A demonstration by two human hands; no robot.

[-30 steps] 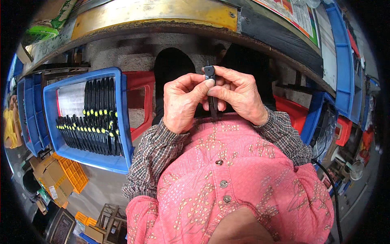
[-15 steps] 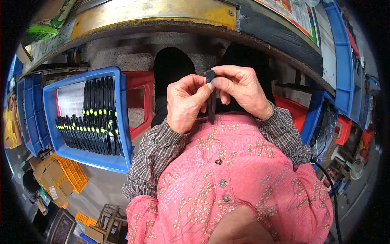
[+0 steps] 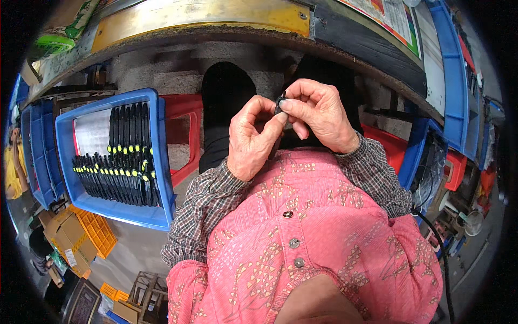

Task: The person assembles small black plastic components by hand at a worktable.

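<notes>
In front of my lap, both hands hold one small slim black piece (image 3: 279, 102). My left hand (image 3: 251, 139) is closed, with thumb and forefinger pinching its lower part. My right hand (image 3: 326, 117) pinches the top end between thumb and fingertips. Most of the piece is covered by the fingers, and its exact kind cannot be made out. To my left, a blue plastic tray (image 3: 121, 217) holds rows of slender black handle-like pieces (image 3: 116, 175) with yellow-green dots, packed side by side over a pale sheet.
A worn workbench edge (image 3: 205, 21) runs across the far side. Red stools (image 3: 189, 146) flank my legs. More blue trays (image 3: 453, 81) stand at the right. Behind at the left are a cardboard box (image 3: 70, 237) and an orange crate (image 3: 97, 232). A black cable (image 3: 440, 243) hangs at right.
The black piece has been turned, so its long lower part, which hung below the fingers, is now mostly hidden behind my left hand. My left hand has tilted inward and slightly right.
</notes>
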